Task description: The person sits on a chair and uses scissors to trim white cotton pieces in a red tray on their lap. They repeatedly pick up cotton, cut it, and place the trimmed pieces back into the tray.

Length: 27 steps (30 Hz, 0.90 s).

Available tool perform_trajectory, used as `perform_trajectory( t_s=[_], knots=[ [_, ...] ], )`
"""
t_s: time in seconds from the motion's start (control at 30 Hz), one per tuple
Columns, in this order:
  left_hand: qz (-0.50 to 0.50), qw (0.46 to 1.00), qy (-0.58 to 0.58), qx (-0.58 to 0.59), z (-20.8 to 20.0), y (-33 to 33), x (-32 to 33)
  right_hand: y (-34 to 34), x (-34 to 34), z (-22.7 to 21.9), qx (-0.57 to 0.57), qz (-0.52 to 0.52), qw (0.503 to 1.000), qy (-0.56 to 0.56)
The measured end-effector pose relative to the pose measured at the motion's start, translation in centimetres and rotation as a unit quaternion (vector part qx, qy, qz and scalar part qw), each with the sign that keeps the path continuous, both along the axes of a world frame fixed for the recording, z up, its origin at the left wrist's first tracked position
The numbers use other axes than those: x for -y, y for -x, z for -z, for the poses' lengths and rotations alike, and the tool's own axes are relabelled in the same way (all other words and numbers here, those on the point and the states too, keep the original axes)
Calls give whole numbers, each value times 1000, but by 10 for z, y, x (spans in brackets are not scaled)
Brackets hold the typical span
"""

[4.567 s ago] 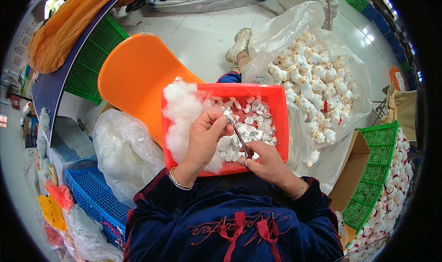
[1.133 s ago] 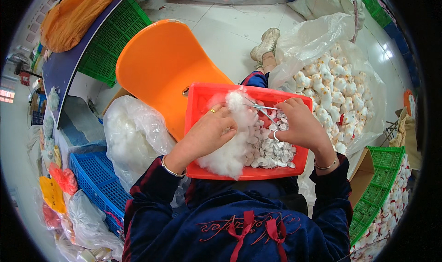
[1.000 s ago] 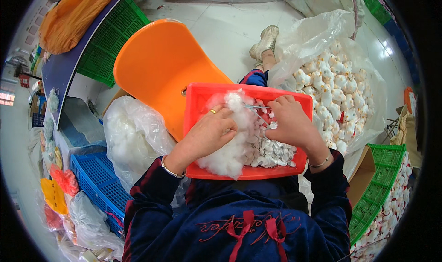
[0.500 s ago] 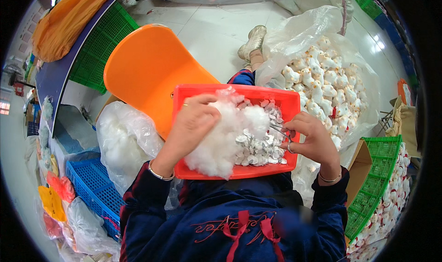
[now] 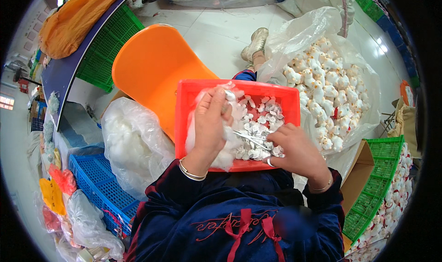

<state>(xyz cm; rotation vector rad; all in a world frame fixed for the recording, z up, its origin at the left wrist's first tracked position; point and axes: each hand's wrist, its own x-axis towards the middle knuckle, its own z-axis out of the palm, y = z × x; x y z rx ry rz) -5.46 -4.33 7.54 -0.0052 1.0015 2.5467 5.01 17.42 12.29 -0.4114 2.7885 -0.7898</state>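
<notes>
A red plastic tray [image 5: 293,106] rests on my lap. White fluffy stuffing [image 5: 224,159] fills its left side, and many small white and silvery pieces [image 5: 271,109] lie on the right. My left hand [image 5: 211,124] is closed above the stuffing, with a small white piece [image 5: 229,95] at its fingertips. That piece is partly hidden by the fingers. In my right hand [image 5: 294,149] is a pair of metal scissor-handled forceps [image 5: 252,137], their tips pointing left over the loose pieces with a slight gap between them. The finger rings are mostly covered by my hand.
An orange chair [image 5: 156,68] stands beyond the tray at left. A clear bag of stuffing [image 5: 131,144] and a blue crate [image 5: 99,183] are on my left. At right lie a clear bag of small white plush toys [image 5: 327,89], a cardboard box [image 5: 361,170] and a green crate [image 5: 380,179].
My left hand has risen off the stuffing, moved right and closed around a small white piece. The right hand and forceps have moved down and left, over the loose pieces.
</notes>
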Motion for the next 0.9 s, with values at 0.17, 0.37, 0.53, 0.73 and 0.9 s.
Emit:
perform_trajectory(
  t_s=[0.17,0.37,0.53,0.73,0.9],
  knots=[
    [-60,993,96,22,-5,-3,-6,2,-2,-21,-83,24,996,39],
    [-44,996,72,-5,0,-10,-18,7,2,10,-31,-1,999,39],
    [-22,993,105,-39,15,-2,2,-8,-30,4,-22,78,996,25],
    [4,973,223,-59,2,-10,-3,-15,-31,-13,-35,95,994,-28],
    [29,956,275,-101,6,-14,-3,-11,-18,-9,-53,92,994,-14]
  ],
)
